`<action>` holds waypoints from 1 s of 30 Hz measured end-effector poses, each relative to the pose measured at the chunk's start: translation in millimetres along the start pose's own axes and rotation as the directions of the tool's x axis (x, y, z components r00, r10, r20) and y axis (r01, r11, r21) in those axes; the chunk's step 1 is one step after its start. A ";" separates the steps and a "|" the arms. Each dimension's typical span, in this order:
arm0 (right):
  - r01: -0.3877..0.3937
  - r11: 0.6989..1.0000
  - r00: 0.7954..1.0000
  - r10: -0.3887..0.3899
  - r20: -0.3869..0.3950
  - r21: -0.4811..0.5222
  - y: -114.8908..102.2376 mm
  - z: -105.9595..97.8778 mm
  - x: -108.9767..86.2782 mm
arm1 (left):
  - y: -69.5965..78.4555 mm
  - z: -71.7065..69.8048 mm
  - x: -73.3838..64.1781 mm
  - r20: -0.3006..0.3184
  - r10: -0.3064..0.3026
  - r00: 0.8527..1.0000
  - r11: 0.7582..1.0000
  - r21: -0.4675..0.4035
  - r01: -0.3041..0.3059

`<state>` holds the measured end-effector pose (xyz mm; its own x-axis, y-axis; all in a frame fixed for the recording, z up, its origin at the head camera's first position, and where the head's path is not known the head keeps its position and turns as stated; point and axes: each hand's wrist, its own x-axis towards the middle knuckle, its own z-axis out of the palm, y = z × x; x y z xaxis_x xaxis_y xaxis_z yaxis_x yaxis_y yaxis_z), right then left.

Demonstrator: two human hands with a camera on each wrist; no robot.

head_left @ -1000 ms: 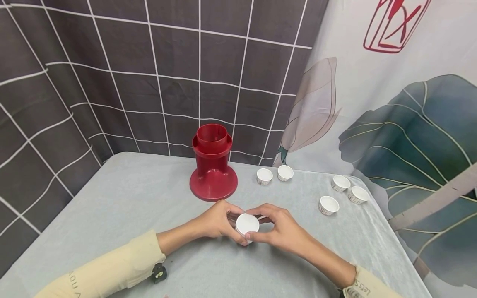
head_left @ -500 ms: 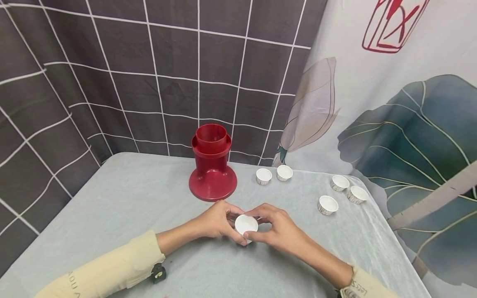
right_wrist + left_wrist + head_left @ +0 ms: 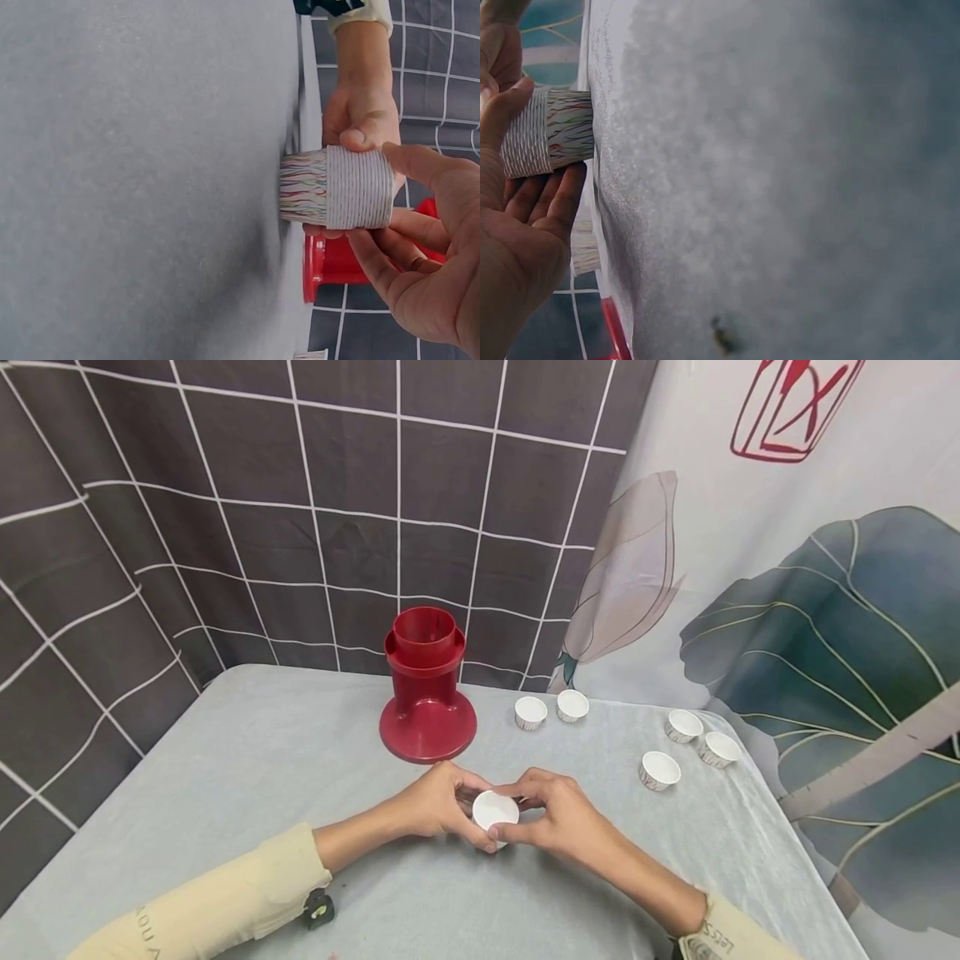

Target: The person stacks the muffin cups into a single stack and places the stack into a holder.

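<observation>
A stack of nested white paper baking cups (image 3: 496, 810) stands on the cloth near the middle of the table, between both hands. My left hand (image 3: 441, 803) grips it from the left, with the thumb in front and fingers behind. From the right, my right hand (image 3: 561, 818) holds the same stack near its top, thumb and fingers on opposite sides. In the right wrist view the stack (image 3: 360, 187) shows many tight rims above a coloured streaky pattern. The left wrist view shows the left thumb over the cups (image 3: 570, 127) and fingers beneath.
A red plastic stand (image 3: 427, 693) with a round base and open tube top is behind the hands. Single baking cups stand at the back (image 3: 531, 713) and at the right (image 3: 660, 771). A grey cloth (image 3: 262, 760) covers the table, and curtains hang behind.
Both hands stay around the stack of baking cups almost unmoved. The top cup's hollow shows more clearly now than one second ago.
</observation>
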<state>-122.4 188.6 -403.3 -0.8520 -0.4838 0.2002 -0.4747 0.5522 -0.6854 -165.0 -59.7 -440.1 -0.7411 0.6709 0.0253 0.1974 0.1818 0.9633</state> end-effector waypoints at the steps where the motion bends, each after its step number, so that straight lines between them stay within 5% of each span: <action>1: -0.006 1.000 1.000 0.006 0.002 0.009 -0.2 -0.3 0.3 | -0.3 -0.3 0.2 0.000 -0.002 1.000 1.000 0.003 0.002; 13: -0.088 0.991 0.996 0.087 0.015 0.100 -1.6 2.4 4.1 | -1.1 -1.9 0.0 -0.006 0.009 1.000 1.000 0.013 -0.009; 30: -0.091 0.987 0.996 0.086 0.037 0.135 2.1 0.3 4.0 | 0.5 0.7 -0.2 -0.004 -0.013 1.000 1.000 0.022 0.013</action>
<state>-126.8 187.6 -404.1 -0.8810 -0.4592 0.1143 -0.3613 0.4966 -0.7892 -164.2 -59.2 -439.8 -0.7464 0.6654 0.0136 0.2018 0.2068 0.9574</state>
